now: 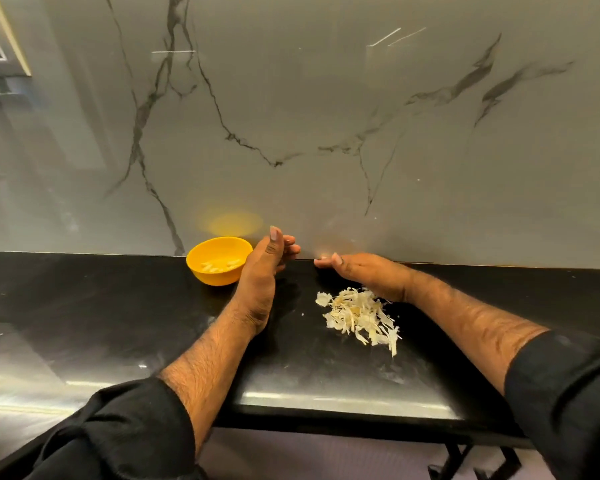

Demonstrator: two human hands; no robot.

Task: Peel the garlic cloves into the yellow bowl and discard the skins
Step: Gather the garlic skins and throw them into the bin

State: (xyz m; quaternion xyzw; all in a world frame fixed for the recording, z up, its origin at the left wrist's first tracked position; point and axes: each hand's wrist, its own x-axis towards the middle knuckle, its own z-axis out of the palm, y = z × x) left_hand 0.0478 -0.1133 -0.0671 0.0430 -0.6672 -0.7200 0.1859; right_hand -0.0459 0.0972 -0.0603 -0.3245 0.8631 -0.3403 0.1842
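Observation:
A small yellow bowl (219, 259) stands on the black counter close to the wall, with several pale peeled garlic cloves (220, 266) inside. My left hand (267, 265) stands on its edge just right of the bowl, fingers straight, holding nothing. My right hand (364, 271) lies flat on the counter near the wall, fingers stretched out to the left, with nothing in it. A loose pile of dry whitish garlic skins (359, 315) lies on the counter right in front of my right hand, touching its heel.
The glossy black counter (118, 317) runs left and right, with its front edge near my elbows. A grey marble wall (291, 116) rises directly behind the bowl and hands. A metal frame (0, 39) shows at the top left.

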